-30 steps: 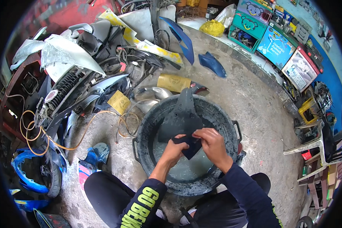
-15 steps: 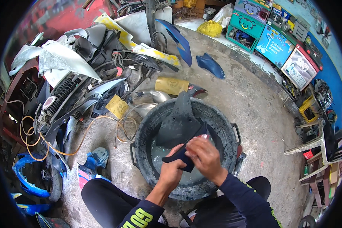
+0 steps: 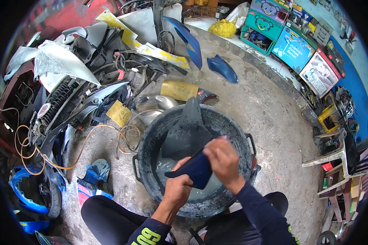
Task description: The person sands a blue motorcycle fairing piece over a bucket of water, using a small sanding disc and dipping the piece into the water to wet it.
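Over the black tub (image 3: 144,134), my left hand (image 3: 180,183) grips a dark blue plastic panel (image 3: 197,170), thumb on top and fingers beneath. The panel is tilted, its broad face turned up. My right hand (image 3: 224,157) is at the panel's upper right edge, its fingers curled and smeared by motion. A bit of something reddish shows at those fingers, too blurred to name. Inside the tub, a larger dark grey panel (image 3: 188,132) leans with its pointed end over the far rim, above cloudy water (image 3: 164,164).
Yellow sandpaper sheets (image 3: 119,113) lie beyond the tub, beside a coiled hose (image 3: 95,131). Motorcycle panels and parts (image 3: 63,61) are heaped at left. A blue panel (image 3: 223,68) lies on the floor ahead. At right stand a plastic chair (image 3: 335,157) and a yellow crate (image 3: 328,117).
The dark blue panel has turned so more of its broad face shows. My right hand has shifted off its face toward the upper right edge. The whole view has shifted slightly.
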